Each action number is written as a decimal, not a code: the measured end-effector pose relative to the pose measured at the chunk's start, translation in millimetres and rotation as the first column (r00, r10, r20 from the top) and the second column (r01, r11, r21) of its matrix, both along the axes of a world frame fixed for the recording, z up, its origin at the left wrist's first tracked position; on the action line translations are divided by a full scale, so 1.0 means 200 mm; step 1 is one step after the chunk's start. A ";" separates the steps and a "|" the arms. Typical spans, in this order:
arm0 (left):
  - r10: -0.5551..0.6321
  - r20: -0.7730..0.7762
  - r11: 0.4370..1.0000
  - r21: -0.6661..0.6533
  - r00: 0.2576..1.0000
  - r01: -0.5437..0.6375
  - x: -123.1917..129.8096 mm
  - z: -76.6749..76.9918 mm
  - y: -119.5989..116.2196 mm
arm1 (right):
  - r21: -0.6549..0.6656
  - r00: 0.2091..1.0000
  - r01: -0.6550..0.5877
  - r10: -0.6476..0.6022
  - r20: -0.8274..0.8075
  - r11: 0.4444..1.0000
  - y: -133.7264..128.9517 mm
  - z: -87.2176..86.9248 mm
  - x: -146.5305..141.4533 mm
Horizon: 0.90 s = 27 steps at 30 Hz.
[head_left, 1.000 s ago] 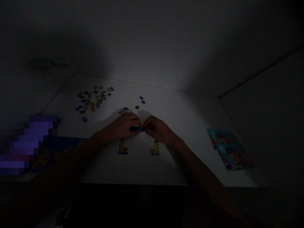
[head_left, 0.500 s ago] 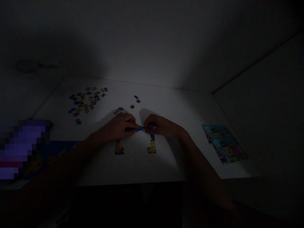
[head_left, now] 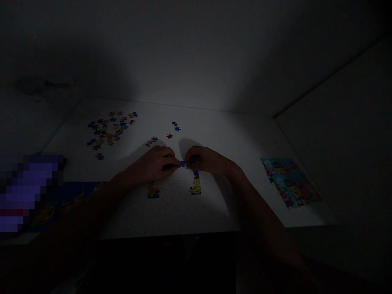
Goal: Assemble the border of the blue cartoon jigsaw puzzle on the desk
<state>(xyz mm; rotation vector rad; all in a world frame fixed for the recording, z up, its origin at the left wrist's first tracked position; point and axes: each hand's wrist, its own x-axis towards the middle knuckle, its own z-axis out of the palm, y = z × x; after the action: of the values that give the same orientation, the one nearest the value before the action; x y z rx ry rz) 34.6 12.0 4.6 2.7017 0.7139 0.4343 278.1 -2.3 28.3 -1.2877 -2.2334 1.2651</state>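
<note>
My left hand (head_left: 157, 163) and my right hand (head_left: 206, 160) face each other over the white table, their fingers closed on a strip of blue puzzle pieces (head_left: 182, 164). Most of the strip is hidden under the fingers; a short blue part shows between them. Below my right hand runs a joined column of blue and yellow puzzle pieces (head_left: 196, 184). A brown-orange joined section (head_left: 153, 190) lies below my left hand, its upper part covered by that hand.
Loose puzzle pieces (head_left: 107, 130) lie scattered at the back left. Several single pieces, among them a reddish one (head_left: 169, 136), lie just beyond my hands. A colourful picture puzzle (head_left: 290, 183) is on the right. At left are a blue picture sheet (head_left: 70, 200) and a blurred-out purple object (head_left: 30, 188).
Both hands stay in nearly the same place, still gripping the blue strip. The whole view has shifted very slightly; nothing has plainly been let go or picked up.
</note>
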 end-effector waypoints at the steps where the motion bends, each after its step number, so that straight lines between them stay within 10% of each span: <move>1: 0.004 -0.003 1.000 0.007 1.000 -0.004 0.00 0.00 0.00 | 0.005 1.000 -0.004 0.004 -0.003 1.000 0.00 0.00 0.00; 27: -0.024 0.029 1.000 0.020 0.999 0.023 0.03 -0.03 0.02 | 0.037 0.999 -0.031 0.031 0.016 0.999 0.01 -0.01 0.01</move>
<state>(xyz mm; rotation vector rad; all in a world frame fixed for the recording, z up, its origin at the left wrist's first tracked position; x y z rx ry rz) 40.2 16.6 -2.2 2.7135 0.6731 0.4760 279.2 0.4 26.1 -1.2584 -2.2850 1.2224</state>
